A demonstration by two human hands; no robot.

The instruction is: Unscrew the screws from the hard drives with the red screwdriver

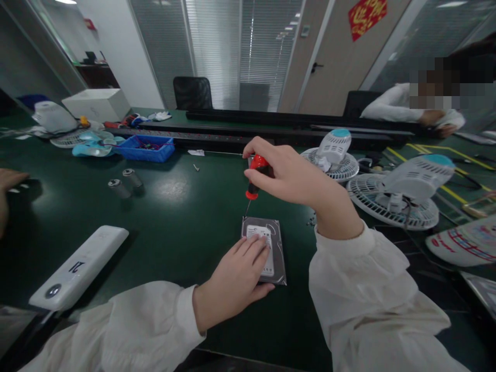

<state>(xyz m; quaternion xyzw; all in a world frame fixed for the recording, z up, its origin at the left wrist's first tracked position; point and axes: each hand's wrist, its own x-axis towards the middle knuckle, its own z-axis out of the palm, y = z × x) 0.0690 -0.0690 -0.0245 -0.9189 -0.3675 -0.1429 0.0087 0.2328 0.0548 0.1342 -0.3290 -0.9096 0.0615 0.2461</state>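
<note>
A silver hard drive (278,243) with a white label lies flat on the green table in front of me. My left hand (236,279) holds it down, fingers across the label and thumb along its near edge. Above the drive's far end, my right hand (287,173) is closed around a screwdriver (252,192) with a red and black handle. The screwdriver points down, its tip at the drive's far left corner; whether it sits in a screw is too small to tell. Several tiny dark pieces, perhaps screws (311,221), lie right of the drive, partly hidden by my right wrist.
To the left are a white elongated device (81,266), two metal cylinders (132,177) and a blue tray (146,149) of parts. White fans (399,199) stand right. Another person's hand (11,180) shows at the left edge; a person in white sleeves (391,101) sits at back right.
</note>
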